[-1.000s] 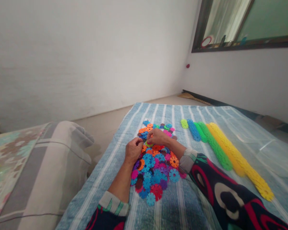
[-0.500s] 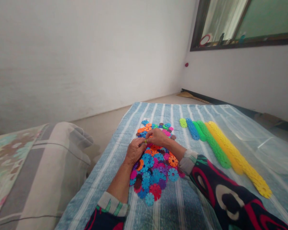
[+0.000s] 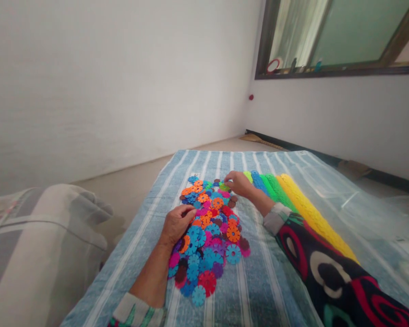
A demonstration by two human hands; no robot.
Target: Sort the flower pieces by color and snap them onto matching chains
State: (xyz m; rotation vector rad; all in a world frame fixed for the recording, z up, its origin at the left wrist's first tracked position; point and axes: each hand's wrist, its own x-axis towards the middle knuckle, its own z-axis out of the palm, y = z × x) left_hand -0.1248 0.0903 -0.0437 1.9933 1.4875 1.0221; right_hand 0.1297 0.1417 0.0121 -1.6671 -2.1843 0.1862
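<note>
A heap of flat plastic snowflake discs (image 3: pixel 207 231) in blue, orange, pink, red and purple lies on a blue striped cloth (image 3: pixel 259 290). My left hand (image 3: pixel 177 223) rests on the heap's left edge with its fingers curled. My right hand (image 3: pixel 238 182) reaches to the heap's far right side, pinching a light green disc (image 3: pixel 225 186). Just right of that hand lie long rows of joined discs: light green (image 3: pixel 248 176), blue (image 3: pixel 258 180), green (image 3: pixel 276 190) and yellow (image 3: pixel 310 213).
A grey and patterned cushion (image 3: pixel 37 254) lies to the left of the cloth. A clear plastic sheet (image 3: pixel 371 213) covers the cloth's right side. White walls and a dark-framed window (image 3: pixel 327 41) stand beyond, with bare floor (image 3: pixel 136 181) between.
My right hand has left the middle of the heap and moved right and away, carrying the light green disc toward the rows. My left hand stayed at the heap's left. The view shifted.
</note>
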